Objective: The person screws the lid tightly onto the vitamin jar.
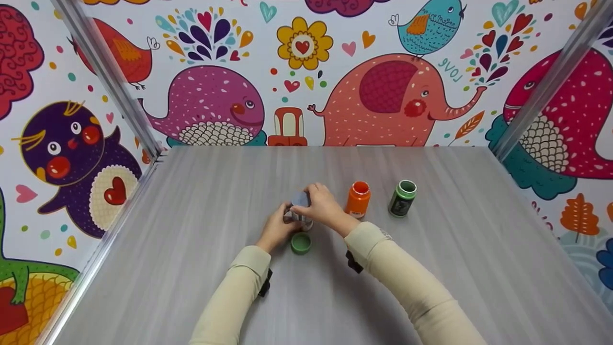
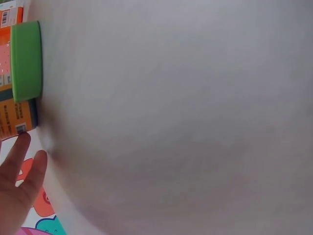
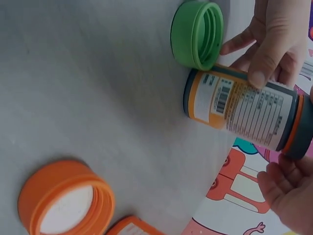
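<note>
Near the middle of the table (image 1: pixel 191 206), a labelled bottle (image 3: pixel 254 110) sat in the left hand's (image 1: pixel 278 227) grip, while the right hand (image 1: pixel 324 204) held its dark lid (image 3: pixel 302 129). Just beside the bottle, a green cap (image 1: pixel 300 243) lay hollow side up. Rightward were an orange cap (image 3: pixel 66 198), an open orange bottle (image 1: pixel 358 201) and an open green bottle (image 1: pixel 402 199).

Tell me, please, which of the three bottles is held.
The grey-capped bottle: the left hand grips it; the orange bottle and green bottle stand open, unheld.
</note>
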### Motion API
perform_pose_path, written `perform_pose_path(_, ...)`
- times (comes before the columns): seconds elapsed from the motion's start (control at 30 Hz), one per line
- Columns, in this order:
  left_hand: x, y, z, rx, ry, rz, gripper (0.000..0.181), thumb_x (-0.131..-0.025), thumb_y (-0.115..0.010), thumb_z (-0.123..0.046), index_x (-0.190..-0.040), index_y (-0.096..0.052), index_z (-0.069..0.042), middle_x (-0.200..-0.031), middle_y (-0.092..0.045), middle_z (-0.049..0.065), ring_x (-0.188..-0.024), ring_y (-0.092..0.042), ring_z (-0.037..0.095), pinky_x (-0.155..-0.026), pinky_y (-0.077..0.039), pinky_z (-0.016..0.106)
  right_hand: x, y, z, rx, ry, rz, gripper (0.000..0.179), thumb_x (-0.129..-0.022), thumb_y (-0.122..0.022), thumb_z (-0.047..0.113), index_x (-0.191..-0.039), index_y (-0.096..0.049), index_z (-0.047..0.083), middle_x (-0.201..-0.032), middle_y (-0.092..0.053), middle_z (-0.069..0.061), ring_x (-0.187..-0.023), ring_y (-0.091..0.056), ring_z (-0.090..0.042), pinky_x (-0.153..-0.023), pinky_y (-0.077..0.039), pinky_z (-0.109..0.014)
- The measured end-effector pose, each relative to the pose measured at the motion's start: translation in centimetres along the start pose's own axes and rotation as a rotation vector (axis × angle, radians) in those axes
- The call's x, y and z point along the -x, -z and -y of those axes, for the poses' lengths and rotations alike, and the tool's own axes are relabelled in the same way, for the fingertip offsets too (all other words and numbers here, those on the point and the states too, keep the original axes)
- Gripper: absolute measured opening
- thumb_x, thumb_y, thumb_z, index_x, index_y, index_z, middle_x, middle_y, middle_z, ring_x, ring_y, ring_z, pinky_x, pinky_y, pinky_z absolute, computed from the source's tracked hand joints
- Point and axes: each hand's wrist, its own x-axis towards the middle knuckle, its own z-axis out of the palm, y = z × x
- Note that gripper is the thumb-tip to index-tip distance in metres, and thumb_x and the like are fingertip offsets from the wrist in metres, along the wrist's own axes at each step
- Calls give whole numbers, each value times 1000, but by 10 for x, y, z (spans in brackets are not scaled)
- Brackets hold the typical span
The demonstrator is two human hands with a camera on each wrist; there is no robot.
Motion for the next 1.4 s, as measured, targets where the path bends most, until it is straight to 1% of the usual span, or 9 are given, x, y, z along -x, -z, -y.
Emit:
perform_pose_path(0.23,1,0,-1,27,-2,4,54,-82,-65,-11,-131,-42,-3,-136,-44,20,-106,-58,31,-89,-47,42,0,-4,3,-2,-80,-34,60,-77,-66,52,-111,-48,7,-103,-51,-8,-93,-44,-21,-82,-45,-32)
perform_pose_path(0.37,3,2,-3,14,-27,-2,50,-82,-66,-14,-126,-45,-4,-132,-47,21,-104,-59,30,-87,-48,40,1,-3,4,-29,-81,5,68,-78,-64,53,-122,-46,5,-116,-50,-11,-101,-44,-23,-91,-44,-35)
perform_pose_path(0.43,4,2,-4,-5,-38,-11,49,-81,-66,-15,-124,-47,-3,-130,-49,21,-105,-58,30,-88,-48,40,1,0,2,-47,-45,43,73,-78,-65,51,-129,-42,4,-126,-47,-13,-108,-43,-24,-97,-41,-38)
perform_pose_path(0.53,3,2,-3,-14,-44,-12,47,-82,-66,-15,-123,-47,-2,-129,-50,21,-106,-57,31,-88,-47,40,0,5,-1,-77,61,95,76,-80,-67,41,-137,-35,3,-138,-39,-15,-120,-38,-27,-103,-34,-41)
perform_pose_path(0.67,0,1,-1,15,-21,5,48,-83,-65,-10,-126,-45,-2,-132,-47,22,-108,-57,33,-89,-47,41,-1,12,-5,-91,224,146,67,-83,-68,20,-138,-35,0,-139,-38,-17,-125,-37,-29,-105,-31,-42)
perform_pose_path(0.83,0,0,-1,25,-14,1,51,-82,-67,-11,-127,-44,-2,-132,-46,23,-107,-57,33,-88,-47,40,-2,17,-8,-73,317,186,57,-86,-62,8,-136,-37,-5,-138,-40,-20,-124,-40,-32,-105,-31,-43)
perform_pose_path(0.97,-1,0,0,31,-23,3,52,-82,-67,-11,-128,-44,-3,-133,-46,23,-107,-57,33,-89,-47,40,-2,17,-8,-56,328,178,55,-86,-62,8,-134,-39,-5,-136,-41,-22,-124,-40,-33,-104,-32,-44)
perform_pose_path(1.1,-1,0,-1,20,-5,4,51,-83,-66,-11,-128,-44,-4,-134,-45,21,-107,-58,32,-90,-46,40,-1,16,-8,-49,327,164,54,-86,-62,9,-133,-40,-5,-135,-43,-22,-124,-40,-33,-104,-32,-43)
perform_pose_path(1.4,-1,-2,-2,3,-7,-11,49,-82,-66,-11,-126,-46,-6,-133,-46,20,-104,-59,29,-88,-47,39,1,15,-8,-67,274,158,52,-87,-62,11,-133,-41,-4,-135,-43,-20,-123,-41,-31,-104,-32,-42)
